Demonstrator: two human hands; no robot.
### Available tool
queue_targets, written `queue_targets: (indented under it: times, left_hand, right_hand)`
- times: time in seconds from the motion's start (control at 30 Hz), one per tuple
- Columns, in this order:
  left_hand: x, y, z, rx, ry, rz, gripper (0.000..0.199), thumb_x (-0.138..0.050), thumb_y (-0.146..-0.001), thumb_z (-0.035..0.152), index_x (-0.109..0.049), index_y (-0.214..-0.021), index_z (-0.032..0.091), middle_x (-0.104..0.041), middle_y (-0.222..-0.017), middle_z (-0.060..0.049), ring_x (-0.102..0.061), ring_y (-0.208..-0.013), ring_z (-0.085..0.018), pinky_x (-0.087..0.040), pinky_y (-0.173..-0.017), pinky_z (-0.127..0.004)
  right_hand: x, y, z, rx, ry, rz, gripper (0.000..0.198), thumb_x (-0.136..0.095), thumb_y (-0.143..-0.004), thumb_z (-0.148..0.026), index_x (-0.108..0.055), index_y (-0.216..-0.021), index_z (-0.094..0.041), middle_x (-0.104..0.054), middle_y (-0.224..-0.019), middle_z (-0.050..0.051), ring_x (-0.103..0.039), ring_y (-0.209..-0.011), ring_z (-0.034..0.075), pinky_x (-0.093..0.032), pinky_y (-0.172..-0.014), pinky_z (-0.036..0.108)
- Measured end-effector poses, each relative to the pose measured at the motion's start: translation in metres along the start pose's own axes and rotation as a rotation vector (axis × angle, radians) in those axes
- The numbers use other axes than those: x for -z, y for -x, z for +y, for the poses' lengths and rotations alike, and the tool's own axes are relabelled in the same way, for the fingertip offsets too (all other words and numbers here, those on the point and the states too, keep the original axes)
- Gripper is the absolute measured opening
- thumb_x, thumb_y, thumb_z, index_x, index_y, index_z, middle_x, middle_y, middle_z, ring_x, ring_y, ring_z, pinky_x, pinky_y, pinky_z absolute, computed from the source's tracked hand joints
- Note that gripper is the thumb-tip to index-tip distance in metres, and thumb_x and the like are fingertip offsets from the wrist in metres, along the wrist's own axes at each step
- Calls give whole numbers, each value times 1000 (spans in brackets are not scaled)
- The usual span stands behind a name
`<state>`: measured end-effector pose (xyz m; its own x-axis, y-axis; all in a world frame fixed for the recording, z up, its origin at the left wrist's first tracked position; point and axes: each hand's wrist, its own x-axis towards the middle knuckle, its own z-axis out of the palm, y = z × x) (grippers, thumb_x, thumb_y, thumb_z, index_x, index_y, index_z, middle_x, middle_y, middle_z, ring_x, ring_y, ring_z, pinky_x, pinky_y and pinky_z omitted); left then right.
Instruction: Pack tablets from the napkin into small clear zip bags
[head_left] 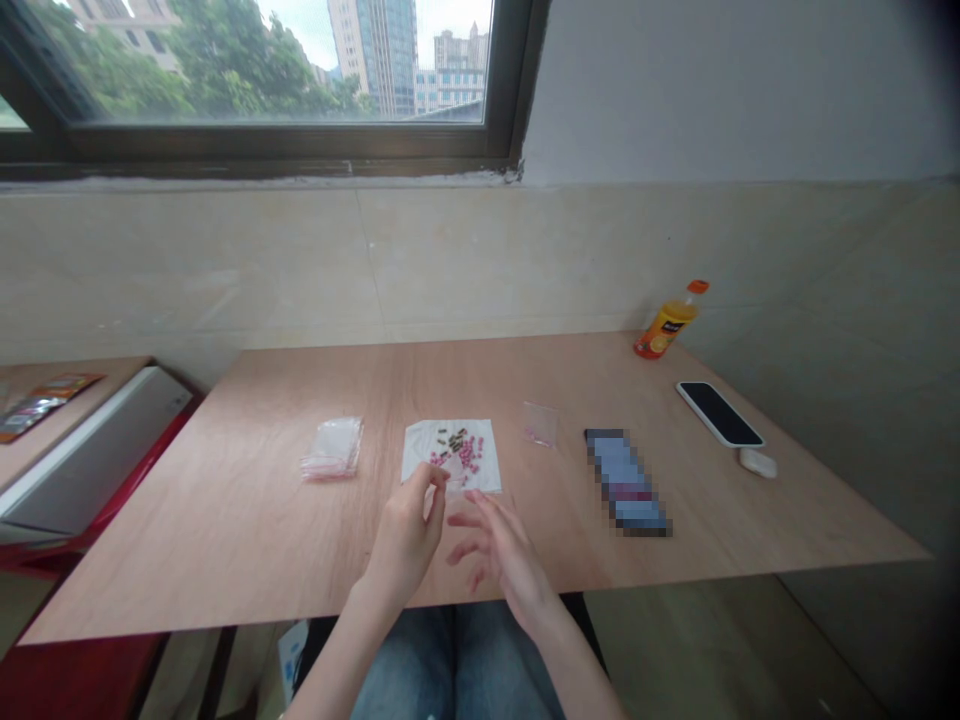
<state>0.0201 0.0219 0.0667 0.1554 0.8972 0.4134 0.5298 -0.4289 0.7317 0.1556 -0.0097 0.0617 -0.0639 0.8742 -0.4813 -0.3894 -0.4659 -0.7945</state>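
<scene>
Pale bare hands hover at the desk's (pixel 247 540) near edge: the left hand (pixel 405 535) pinches something small and clear between thumb and forefinger, seemingly a little bag, though I cannot tell for sure; the right hand (pixel 499 550) is open, fingers spread, holding nothing. Just beyond the fingertips lies a white sheet (pixel 450 452) with pink and dark pills (pixel 459 448), straight ahead, the left hand slightly nearer. A stack of bags (pixel 333 448) lies to the left, one bag (pixel 540 423) to the right. Farther right sit a phone (pixel 718 413) and a juice bottle (pixel 667 322).
</scene>
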Motion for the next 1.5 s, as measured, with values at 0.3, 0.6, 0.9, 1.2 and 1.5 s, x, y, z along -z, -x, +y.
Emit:
queue_targets:
  times: [0.3, 0.6, 0.9, 1.2, 1.5]
  left_hand:
    - [-2, -2, 3, -170, 78, -74, 23, -45, -87, 7, -65, -79, 17, -69, -97, -8, -68, -87, -15, -54, -68, -21]
    - [-6, -4, -10, -257, -45, -60, 23, -58, -82, 9, -67, -102, 18, -70, -103, -10, -68, -94, -21, -57, -78, -33]
    - [2, -10, -4, -223, -57, -166, 24, -64, -74, 6, -59, -92, 21, -68, -107, -7, -63, -104, -23, -46, -94, -44]
    - [-22, -9, -44, 19, -115, -78, 69, -67, -73, 21, -35, -134, 18, -51, -135, -18, -48, -128, -31, -40, -102, -52]
    - [-76, -17, -94, 141, -318, -98, 87, -61, -80, 45, -19, -147, 10, -27, -152, -26, -22, -143, -36, -27, -112, -56]
  right_hand:
    - [2, -13, -5, -324, -782, -374, 37, -51, -94, -40, -60, -102, -5, -67, -79, 9, -59, -58, 7, -34, -33, 8]
    - [2, -24, 9, -369, -935, -408, 26, -55, -93, -32, -60, -91, -7, -64, -68, 5, -52, -50, 6, -41, -40, 12]
    - [12, -37, 7, -219, -779, -256, 20, -66, -83, -19, -62, -101, -12, -72, -83, 7, -55, -46, 7, -41, -38, 15]
    - [24, -78, -2, -70, -627, -21, 12, -72, -76, -15, -65, -86, -16, -74, -82, 6, -59, -49, 8, -46, -42, 16]
    - [28, -122, -6, 102, -417, 82, 13, -74, -67, -16, -65, -77, -17, -71, -75, 2, -57, -49, 9, -47, -45, 20]
